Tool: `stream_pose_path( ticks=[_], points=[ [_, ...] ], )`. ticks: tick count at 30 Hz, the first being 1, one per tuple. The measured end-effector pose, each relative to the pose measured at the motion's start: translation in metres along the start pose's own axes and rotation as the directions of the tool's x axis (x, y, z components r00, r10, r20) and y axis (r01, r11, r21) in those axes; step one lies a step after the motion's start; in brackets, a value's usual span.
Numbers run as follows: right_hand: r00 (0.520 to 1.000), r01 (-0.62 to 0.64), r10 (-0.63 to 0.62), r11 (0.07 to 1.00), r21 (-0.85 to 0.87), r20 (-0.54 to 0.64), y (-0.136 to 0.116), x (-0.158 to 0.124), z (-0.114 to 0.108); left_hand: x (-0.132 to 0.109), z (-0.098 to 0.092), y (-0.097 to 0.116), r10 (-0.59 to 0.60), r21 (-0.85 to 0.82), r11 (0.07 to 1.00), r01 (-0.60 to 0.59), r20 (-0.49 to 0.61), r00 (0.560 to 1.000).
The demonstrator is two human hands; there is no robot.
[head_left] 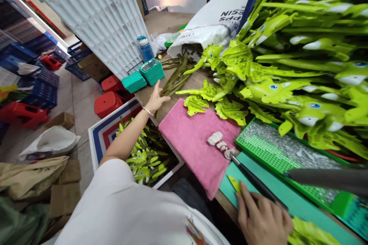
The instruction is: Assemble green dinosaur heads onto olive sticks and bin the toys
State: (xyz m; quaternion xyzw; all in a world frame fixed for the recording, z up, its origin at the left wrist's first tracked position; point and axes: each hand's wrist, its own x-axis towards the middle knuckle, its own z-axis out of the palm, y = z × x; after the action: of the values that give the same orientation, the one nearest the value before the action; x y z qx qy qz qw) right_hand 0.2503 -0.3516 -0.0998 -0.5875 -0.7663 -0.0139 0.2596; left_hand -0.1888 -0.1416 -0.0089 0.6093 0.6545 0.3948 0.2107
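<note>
My left hand point(156, 101) reaches out with fingers apart, over the table beside dark olive-green strips point(176, 80) and just in front of a teal basket point(151, 72). Nothing shows in its grasp. My right hand point(264, 212) is low on the right, its fingers curled around a yellow-green plastic piece point(235, 184) whose pointed tip sticks out past the thumb. Against those fingers lies a black-handled tool point(255, 178), its metal tip touching small whitish lumps point(221, 144) on a pink cloth point(186, 138). More yellow-green plastic point(313, 232) shows right of this hand.
Yellow-green dragon-like toy parts point(304, 88) are heaped on the right. Below them stands a green tray point(255, 141) of small shiny metal pieces. A white sack point(212, 19) lies behind. At lower left, a box point(96, 141) holds more parts. Red stools point(107, 104) stand beyond.
</note>
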Motion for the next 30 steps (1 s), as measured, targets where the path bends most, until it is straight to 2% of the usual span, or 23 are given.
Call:
stream_pose_path(
  ticks=[2, 4, 6, 7, 9, 10, 12, 13, 14, 15, 17, 18, 19, 20, 21, 22, 24, 25, 26, 27, 28, 30],
  points=[
    [0.989, 0.08, -0.085, 0.996, -0.046, -0.121, -0.001, 0.008, -0.005, -0.027, 0.015, 0.024, 0.096, -0.243, 0.967, -0.076, 0.074, 0.993],
    [0.977, 0.089, -0.088, 0.996, -0.006, -0.197, -0.006, 0.013, -0.015, -0.058, 0.035, 0.053, 0.121, -0.424, 0.903, -0.069, 0.097, 0.988],
    [0.979, 0.023, 0.013, 0.984, 0.175, -0.203, -0.017, 0.013, -0.031, -0.093, 0.059, 0.086, 0.051, -0.608, 0.794, 0.004, 0.073, 0.996],
    [0.981, -0.045, 0.099, 0.953, 0.299, -0.169, -0.025, 0.011, -0.039, -0.111, 0.073, 0.102, -0.006, -0.7, 0.712, 0.051, 0.066, 0.998],
    [0.972, -0.169, 0.23, 0.821, 0.545, -0.044, -0.044, 0.007, -0.051, -0.149, 0.102, 0.132, -0.137, -0.831, 0.535, 0.15, 0.09, 0.986],
    [0.967, -0.201, 0.255, 0.724, 0.66, 0.014, -0.054, 0.004, -0.055, -0.168, 0.117, 0.145, -0.194, -0.86, 0.465, 0.21, 0.132, 0.972],
    [0.95, -0.242, 0.305, 0.589, 0.771, 0.066, -0.068, -0.002, -0.058, -0.204, 0.142, 0.164, -0.273, -0.856, 0.39, 0.34, 0.245, 0.93],
    [0.94, -0.255, 0.335, 0.569, 0.782, 0.064, -0.072, -0.005, -0.058, -0.219, 0.152, 0.169, -0.29, -0.837, 0.394, 0.38, 0.28, 0.915],
    [0.926, -0.273, 0.373, 0.574, 0.772, 0.05, -0.073, -0.009, -0.058, -0.232, 0.16, 0.17, -0.287, -0.808, 0.442, 0.39, 0.285, 0.915],
    [0.909, -0.297, 0.415, 0.59, 0.751, 0.033, -0.072, -0.012, -0.059, -0.243, 0.165, 0.17, -0.265, -0.765, 0.534, 0.36, 0.253, 0.93],
    [0.876, -0.346, 0.482, 0.609, 0.714, 0.013, -0.062, -0.02, -0.062, -0.255, 0.169, 0.162, -0.119, -0.584, 0.792, 0.175, 0.134, 0.984],
    [0.866, -0.365, 0.5, 0.609, 0.704, 0.016, -0.055, -0.024, -0.064, -0.257, 0.168, 0.156, 0.021, -0.439, 0.898, 0.025, 0.099, 0.995],
    [0.862, -0.379, 0.507, 0.607, 0.698, 0.027, -0.048, -0.027, -0.066, -0.256, 0.167, 0.15, 0.186, -0.28, 0.948, -0.15, 0.109, 0.977],
    [0.867, -0.382, 0.497, 0.61, 0.694, 0.04, -0.04, -0.029, -0.068, -0.254, 0.165, 0.145, 0.354, -0.133, 0.933, -0.335, 0.166, 0.92],
    [0.878, -0.377, 0.475, 0.614, 0.694, 0.056, -0.033, -0.029, -0.07, -0.251, 0.165, 0.141, 0.5, -0.026, 0.859, -0.512, 0.262, 0.825],
    [0.891, -0.364, 0.448, 0.616, 0.699, 0.07, -0.026, -0.029, -0.072, -0.246, 0.166, 0.139, 0.605, 0.031, 0.748, -0.663, 0.376, 0.702],
    [0.907, -0.347, 0.411, 0.607, 0.715, 0.092, -0.014, -0.028, -0.073, -0.234, 0.172, 0.139, 0.699, 0.028, 0.518, -0.855, 0.562, 0.442],
    [0.903, -0.354, 0.419, 0.596, 0.721, 0.096, -0.009, -0.027, -0.073, -0.228, 0.178, 0.142, 0.709, -0.008, 0.426, -0.905, 0.624, 0.329],
    [0.888, -0.371, 0.45, 0.582, 0.723, 0.093, -0.003, -0.026, -0.072, -0.221, 0.184, 0.146, 0.707, -0.044, 0.357, -0.933, 0.666, 0.239],
    [0.86, -0.398, 0.503, 0.565, 0.723, 0.081, 0.002, -0.026, -0.07, -0.216, 0.19, 0.152, 0.697, -0.067, 0.309, -0.949, 0.695, 0.178],
    [0.823, -0.426, 0.565, 0.547, 0.721, 0.058, 0.008, -0.026, -0.069, -0.211, 0.197, 0.158, 0.68, -0.07, 0.278, -0.958, 0.718, 0.144],
    [0.732, -0.474, 0.681, 0.543, 0.693, -0.033, 0.021, -0.029, -0.067, -0.204, 0.209, 0.169, 0.636, -0.036, 0.252, -0.967, 0.759, 0.138]
  ],
)
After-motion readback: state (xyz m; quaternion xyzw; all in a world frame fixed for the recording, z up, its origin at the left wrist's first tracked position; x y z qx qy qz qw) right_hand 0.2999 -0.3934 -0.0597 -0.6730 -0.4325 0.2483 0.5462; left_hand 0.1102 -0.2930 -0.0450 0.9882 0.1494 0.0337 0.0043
